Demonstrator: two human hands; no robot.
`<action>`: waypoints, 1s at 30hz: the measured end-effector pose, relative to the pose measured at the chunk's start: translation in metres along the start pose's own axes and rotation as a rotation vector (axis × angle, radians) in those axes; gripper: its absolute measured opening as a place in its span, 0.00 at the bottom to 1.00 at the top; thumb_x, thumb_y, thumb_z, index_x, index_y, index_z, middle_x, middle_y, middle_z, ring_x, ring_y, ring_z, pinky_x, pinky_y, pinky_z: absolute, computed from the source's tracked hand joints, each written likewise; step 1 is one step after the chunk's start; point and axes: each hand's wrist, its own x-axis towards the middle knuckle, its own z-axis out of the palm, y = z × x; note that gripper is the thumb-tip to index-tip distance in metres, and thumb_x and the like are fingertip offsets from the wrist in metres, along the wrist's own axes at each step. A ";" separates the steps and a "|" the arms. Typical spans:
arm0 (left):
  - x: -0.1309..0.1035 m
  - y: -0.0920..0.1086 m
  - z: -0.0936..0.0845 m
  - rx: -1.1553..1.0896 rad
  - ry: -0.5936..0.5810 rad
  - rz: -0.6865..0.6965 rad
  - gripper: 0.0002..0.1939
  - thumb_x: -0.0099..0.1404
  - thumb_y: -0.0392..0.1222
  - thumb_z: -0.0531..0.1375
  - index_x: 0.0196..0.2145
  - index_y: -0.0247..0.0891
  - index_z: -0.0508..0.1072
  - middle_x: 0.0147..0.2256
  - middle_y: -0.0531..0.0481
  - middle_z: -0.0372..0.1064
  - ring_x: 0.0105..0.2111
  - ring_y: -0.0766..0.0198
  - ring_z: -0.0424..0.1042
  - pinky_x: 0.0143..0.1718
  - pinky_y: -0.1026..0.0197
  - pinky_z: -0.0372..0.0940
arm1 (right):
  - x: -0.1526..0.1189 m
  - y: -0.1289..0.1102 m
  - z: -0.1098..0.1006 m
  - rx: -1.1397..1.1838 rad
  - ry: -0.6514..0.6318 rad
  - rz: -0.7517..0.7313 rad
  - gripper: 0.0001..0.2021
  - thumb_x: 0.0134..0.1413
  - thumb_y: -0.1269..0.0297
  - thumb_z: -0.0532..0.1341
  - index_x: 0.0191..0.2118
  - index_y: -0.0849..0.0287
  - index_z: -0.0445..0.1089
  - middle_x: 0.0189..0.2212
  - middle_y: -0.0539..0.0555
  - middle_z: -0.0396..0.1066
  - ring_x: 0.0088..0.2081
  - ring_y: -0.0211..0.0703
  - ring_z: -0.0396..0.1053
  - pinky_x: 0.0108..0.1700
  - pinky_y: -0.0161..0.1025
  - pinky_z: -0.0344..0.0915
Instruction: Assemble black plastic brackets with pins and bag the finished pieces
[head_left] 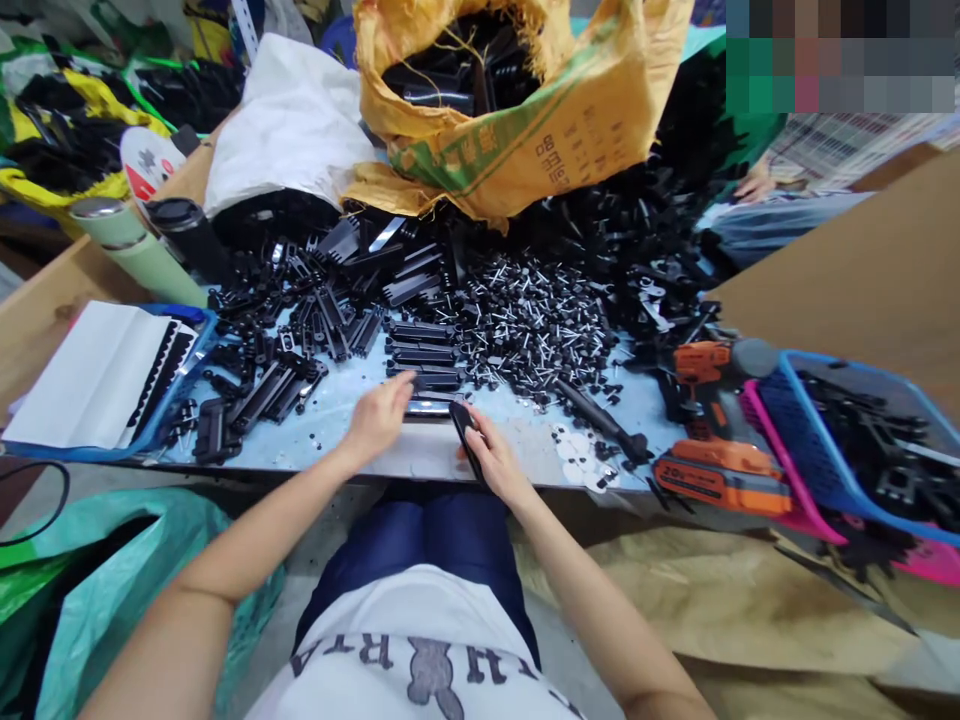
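My right hand is wrapped round a long black part, held upright and tilted at the table's front edge. My left hand is at the near end of a column of black parts lying crosswise, its fingertips close together by the nearest one. Whether those fingers pinch anything is too small to tell. A shiny flat piece lies between my two hands. Beyond the column on the right is a heap of small screws and black pieces.
Black parts pile up at the left. An orange drill and blue basket stand right, a blue tray left. A yellow sack is behind. Another person's hand shows far right.
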 end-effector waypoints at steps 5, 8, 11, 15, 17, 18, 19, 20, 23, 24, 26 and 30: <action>-0.036 0.040 0.039 -0.236 -0.013 0.008 0.19 0.67 0.42 0.51 0.55 0.39 0.65 0.37 0.46 0.68 0.39 0.62 0.69 0.43 0.59 0.65 | 0.001 -0.017 0.011 0.495 0.033 0.177 0.33 0.57 0.43 0.49 0.64 0.54 0.49 0.19 0.47 0.64 0.18 0.38 0.64 0.20 0.37 0.65; -0.038 0.048 0.040 -0.214 0.047 0.006 0.18 0.67 0.41 0.51 0.54 0.40 0.67 0.35 0.47 0.66 0.37 0.64 0.68 0.42 0.60 0.65 | 0.000 -0.020 -0.001 0.369 0.000 0.005 0.31 0.54 0.46 0.55 0.61 0.52 0.56 0.24 0.48 0.67 0.20 0.35 0.64 0.23 0.36 0.67; -0.039 0.054 0.040 -0.162 0.105 0.034 0.18 0.68 0.41 0.50 0.53 0.39 0.67 0.34 0.48 0.63 0.35 0.66 0.67 0.39 0.63 0.65 | -0.002 -0.019 -0.017 0.147 -0.014 -0.182 0.26 0.55 0.51 0.57 0.59 0.48 0.59 0.37 0.51 0.68 0.22 0.31 0.64 0.27 0.36 0.68; -0.042 0.064 0.049 -0.187 0.239 0.052 0.18 0.68 0.40 0.50 0.53 0.39 0.67 0.34 0.48 0.62 0.35 0.67 0.67 0.39 0.64 0.65 | -0.004 -0.021 -0.023 -0.017 0.034 -0.294 0.25 0.59 0.54 0.54 0.61 0.47 0.55 0.44 0.54 0.67 0.25 0.34 0.65 0.32 0.39 0.70; -0.041 0.070 0.054 -0.212 0.310 0.053 0.18 0.68 0.40 0.49 0.54 0.39 0.66 0.34 0.48 0.63 0.35 0.66 0.67 0.40 0.63 0.65 | -0.006 -0.026 -0.019 -0.068 0.053 -0.327 0.26 0.59 0.53 0.53 0.62 0.49 0.54 0.44 0.56 0.67 0.30 0.39 0.68 0.36 0.42 0.70; -0.040 0.073 0.056 -0.216 0.355 0.048 0.18 0.69 0.40 0.49 0.54 0.40 0.66 0.35 0.47 0.64 0.36 0.66 0.67 0.40 0.62 0.65 | -0.006 -0.028 -0.017 -0.086 0.069 -0.342 0.26 0.59 0.52 0.53 0.62 0.50 0.54 0.44 0.56 0.68 0.34 0.42 0.69 0.39 0.43 0.70; -0.038 0.075 0.057 -0.214 0.400 0.043 0.18 0.69 0.40 0.48 0.54 0.40 0.66 0.36 0.46 0.64 0.37 0.65 0.67 0.41 0.61 0.66 | -0.007 -0.031 -0.013 -0.100 0.095 -0.352 0.27 0.59 0.51 0.53 0.62 0.50 0.54 0.45 0.57 0.68 0.37 0.44 0.69 0.41 0.45 0.69; -0.036 0.077 0.058 -0.209 0.435 0.041 0.18 0.69 0.40 0.48 0.54 0.40 0.66 0.36 0.45 0.65 0.38 0.65 0.67 0.41 0.60 0.66 | -0.008 -0.033 -0.009 -0.111 0.127 -0.356 0.27 0.59 0.51 0.52 0.62 0.51 0.54 0.46 0.58 0.67 0.40 0.47 0.68 0.43 0.46 0.68; -0.032 0.077 0.059 -0.195 0.446 0.054 0.18 0.69 0.41 0.47 0.53 0.39 0.67 0.38 0.44 0.67 0.39 0.64 0.68 0.41 0.59 0.67 | -0.011 -0.034 0.004 -0.133 0.197 -0.333 0.29 0.59 0.49 0.50 0.64 0.51 0.51 0.49 0.58 0.66 0.43 0.49 0.68 0.45 0.46 0.67; -0.032 0.074 0.060 -0.195 0.419 0.051 0.18 0.70 0.42 0.47 0.52 0.39 0.67 0.38 0.44 0.68 0.39 0.63 0.68 0.42 0.58 0.67 | -0.011 -0.033 0.008 -0.137 0.187 -0.316 0.29 0.60 0.49 0.49 0.64 0.51 0.50 0.49 0.58 0.66 0.42 0.48 0.68 0.43 0.45 0.68; -0.037 0.065 0.066 -0.215 0.367 -0.012 0.18 0.70 0.44 0.46 0.53 0.40 0.67 0.40 0.43 0.68 0.40 0.63 0.69 0.41 0.59 0.67 | -0.009 -0.028 0.011 -0.167 0.107 -0.290 0.28 0.61 0.50 0.47 0.65 0.50 0.47 0.50 0.57 0.66 0.39 0.45 0.69 0.41 0.42 0.68; -0.061 0.043 0.078 -0.243 0.290 -0.270 0.22 0.70 0.45 0.43 0.60 0.40 0.54 0.41 0.44 0.68 0.35 0.64 0.72 0.36 0.60 0.69 | 0.006 -0.016 -0.022 -0.545 -0.067 -0.256 0.24 0.62 0.52 0.46 0.61 0.51 0.57 0.46 0.57 0.68 0.43 0.46 0.67 0.46 0.43 0.64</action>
